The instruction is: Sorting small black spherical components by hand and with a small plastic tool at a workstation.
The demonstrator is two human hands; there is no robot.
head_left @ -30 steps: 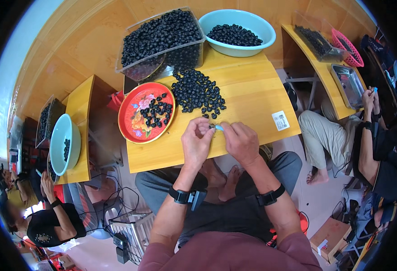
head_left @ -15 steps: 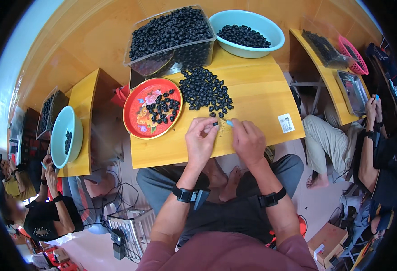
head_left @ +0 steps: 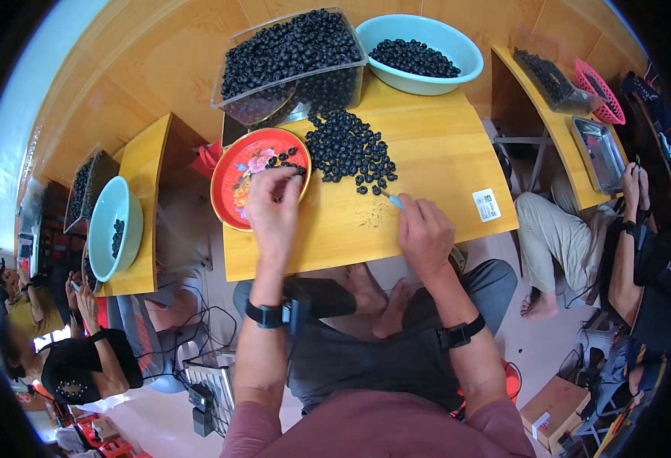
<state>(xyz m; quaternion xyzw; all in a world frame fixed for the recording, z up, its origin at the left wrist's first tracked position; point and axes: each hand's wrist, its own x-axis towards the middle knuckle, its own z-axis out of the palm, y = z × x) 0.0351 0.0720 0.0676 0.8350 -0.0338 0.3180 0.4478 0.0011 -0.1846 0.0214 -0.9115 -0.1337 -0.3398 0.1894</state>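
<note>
While the right hand (head_left: 425, 235) grips a blue-handled tool (head_left: 394, 200), the left hand (head_left: 274, 210), hold unclear, overhangs round, glossy black berries (head_left: 292, 151).

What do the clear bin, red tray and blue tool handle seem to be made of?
The clear bin looks like glossy plastic: dark round pieces show through its wall. The red tray, shiny and flower-patterned, could be coated metal or plastic. The blue tool handle, evenly coloured, is probably smooth plastic.

Brown carton (head_left: 557, 406), pale tiled floor (head_left: 535, 347)
</note>
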